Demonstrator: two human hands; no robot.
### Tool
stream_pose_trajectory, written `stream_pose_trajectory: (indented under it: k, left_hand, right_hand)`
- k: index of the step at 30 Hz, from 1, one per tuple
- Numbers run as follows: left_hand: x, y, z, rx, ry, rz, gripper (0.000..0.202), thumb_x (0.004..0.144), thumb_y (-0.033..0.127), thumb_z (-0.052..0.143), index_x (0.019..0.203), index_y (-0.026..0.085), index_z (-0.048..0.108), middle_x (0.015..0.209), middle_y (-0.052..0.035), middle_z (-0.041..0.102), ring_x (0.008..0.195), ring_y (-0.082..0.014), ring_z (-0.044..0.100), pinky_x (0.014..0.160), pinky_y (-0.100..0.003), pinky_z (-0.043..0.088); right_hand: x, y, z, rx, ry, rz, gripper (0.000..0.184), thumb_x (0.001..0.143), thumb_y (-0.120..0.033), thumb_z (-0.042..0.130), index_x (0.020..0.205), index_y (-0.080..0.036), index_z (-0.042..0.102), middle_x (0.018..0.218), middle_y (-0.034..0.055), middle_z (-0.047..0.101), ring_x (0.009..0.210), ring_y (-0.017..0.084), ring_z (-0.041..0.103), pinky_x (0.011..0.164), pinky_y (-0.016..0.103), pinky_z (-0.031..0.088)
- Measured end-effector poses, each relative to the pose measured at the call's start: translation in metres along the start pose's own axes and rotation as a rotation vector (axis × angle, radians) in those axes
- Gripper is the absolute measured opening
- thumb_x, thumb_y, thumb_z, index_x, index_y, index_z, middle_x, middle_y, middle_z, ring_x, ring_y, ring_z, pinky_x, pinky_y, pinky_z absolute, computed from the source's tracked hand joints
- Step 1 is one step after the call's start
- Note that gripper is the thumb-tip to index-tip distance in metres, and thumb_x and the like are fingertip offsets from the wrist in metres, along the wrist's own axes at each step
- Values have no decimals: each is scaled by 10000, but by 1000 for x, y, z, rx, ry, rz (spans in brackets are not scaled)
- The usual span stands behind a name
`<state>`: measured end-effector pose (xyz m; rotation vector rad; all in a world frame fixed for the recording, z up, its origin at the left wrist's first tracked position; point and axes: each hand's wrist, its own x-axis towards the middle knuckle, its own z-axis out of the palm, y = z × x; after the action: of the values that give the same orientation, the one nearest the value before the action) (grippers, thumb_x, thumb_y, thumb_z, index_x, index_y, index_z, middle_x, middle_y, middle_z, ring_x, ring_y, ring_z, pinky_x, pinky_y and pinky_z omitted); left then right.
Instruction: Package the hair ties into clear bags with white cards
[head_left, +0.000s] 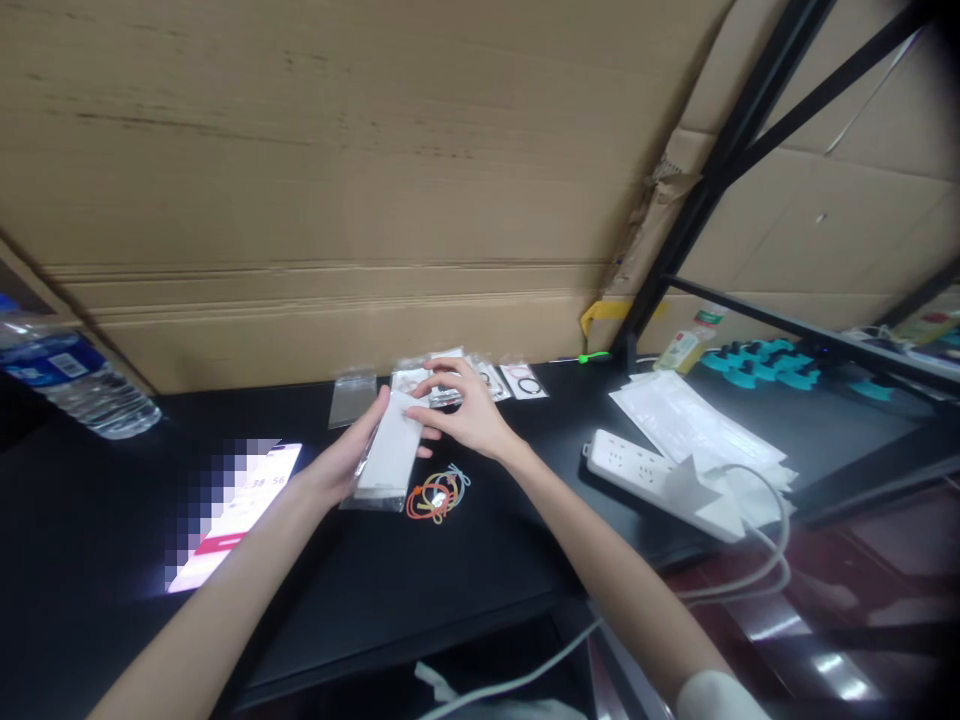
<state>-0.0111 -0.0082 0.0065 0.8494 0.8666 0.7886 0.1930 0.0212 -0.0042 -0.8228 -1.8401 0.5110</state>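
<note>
My left hand (346, 462) is closed around a stack of white cards (391, 448) in clear plastic, held tilted above the black table. At the upper end of this stack, the thumb and fingers of my right hand (476, 412) are curled in a pinch on its edge. Just right of the stack's lower end lie several thin elastic cords (439, 495), orange, yellow and pale blue, looped together. Behind my hands, small clear packets with dark rings on white cards (525, 380) lie in a row, partly hidden by my right hand. A clear plastic bag (351, 397) lies at their left.
A lit phone (251, 515) lies left, beside my left forearm. A water bottle (79, 365) is at the far left. Right of my right arm are a white power strip (660, 485) with cables and white sheets (697, 425). A black metal frame (720, 180) rises behind, against cardboard.
</note>
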Motion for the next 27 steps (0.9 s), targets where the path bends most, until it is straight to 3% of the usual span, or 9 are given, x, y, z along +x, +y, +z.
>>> stream_pose_trajectory:
  k: [7, 10, 15, 18, 27]
  left_hand:
    - [7, -4, -8, 20, -44, 43, 644, 978, 663, 609, 1468, 245, 610, 1127, -149, 802, 758, -256, 796, 574, -325, 636]
    - [11, -6, -11, 25, -48, 22, 675, 981, 686, 589, 1482, 234, 596, 1049, -143, 808, 738, -240, 790, 576, -298, 624]
    - [13, -6, -8, 13, -139, 31, 665, 991, 705, 549, 1228, 116, 747, 1073, -198, 799, 931, -280, 785, 851, -383, 657]
    - [13, -6, -6, 74, -173, 23, 644, 990, 690, 567, 1106, 95, 783, 1101, -207, 792, 973, -281, 772, 925, -403, 640]
    - [19, -15, -14, 141, -196, 171, 664, 942, 725, 626, 1139, 111, 785, 1188, -197, 768, 1003, -269, 768, 984, -400, 613]
  right_hand:
    - [-2, -1, 1, 77, -186, 41, 171, 872, -395, 857, 902, -251, 770, 1349, 54, 641, 1341, 230, 592, 1197, 478, 447]
    - [-1, -2, 0, 123, -225, 84, 180, 876, -394, 853, 869, -240, 760, 1355, 61, 639, 1333, 230, 600, 1171, 465, 477]
    - [3, 2, -5, 69, -96, 71, 146, 875, -350, 861, 879, -234, 773, 1360, 60, 649, 1314, 227, 615, 1205, 481, 419]
    - [5, 6, -9, 43, -31, 47, 146, 870, -350, 866, 902, -241, 774, 1360, 56, 658, 1318, 228, 612, 1202, 482, 413]
    - [5, 3, -7, 33, 40, -17, 123, 877, -313, 858, 938, -256, 767, 1337, 52, 662, 1301, 223, 618, 1170, 470, 446]
